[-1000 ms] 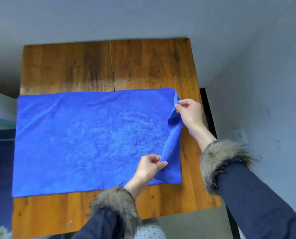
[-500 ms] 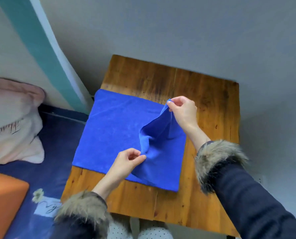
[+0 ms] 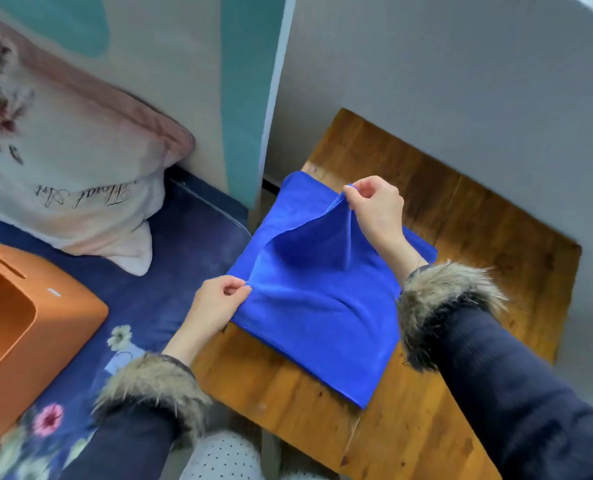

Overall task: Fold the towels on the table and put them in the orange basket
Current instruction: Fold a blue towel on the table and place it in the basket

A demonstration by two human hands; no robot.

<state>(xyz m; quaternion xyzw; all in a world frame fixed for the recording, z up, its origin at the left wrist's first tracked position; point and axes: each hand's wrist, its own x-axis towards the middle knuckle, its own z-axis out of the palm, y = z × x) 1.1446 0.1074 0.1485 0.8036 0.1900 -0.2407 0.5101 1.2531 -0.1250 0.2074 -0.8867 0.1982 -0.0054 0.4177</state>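
A blue towel (image 3: pixel 316 306) lies on the wooden table (image 3: pixel 461 237), doubled over so its upper layer covers the lower one. My left hand (image 3: pixel 219 303) pinches the near corner of the upper layer at the towel's left edge. My right hand (image 3: pixel 374 209) pinches the far corner and holds it raised above the table, so the cloth tents up between both hands. The orange basket (image 3: pixel 28 323) stands at the left on a dark blue floral bedspread, open side up, with nothing visible inside.
A pale pillow (image 3: pixel 63 161) with script lettering leans against the wall above the basket. A grey wall (image 3: pixel 461 81) borders the table at the back and right. The bedspread (image 3: pixel 170 244) lies between the basket and the table.
Both hands have carried the towel's right edge leftward across the towel, folding it in half. The view has swung left, bringing the pillow and the orange basket into sight.
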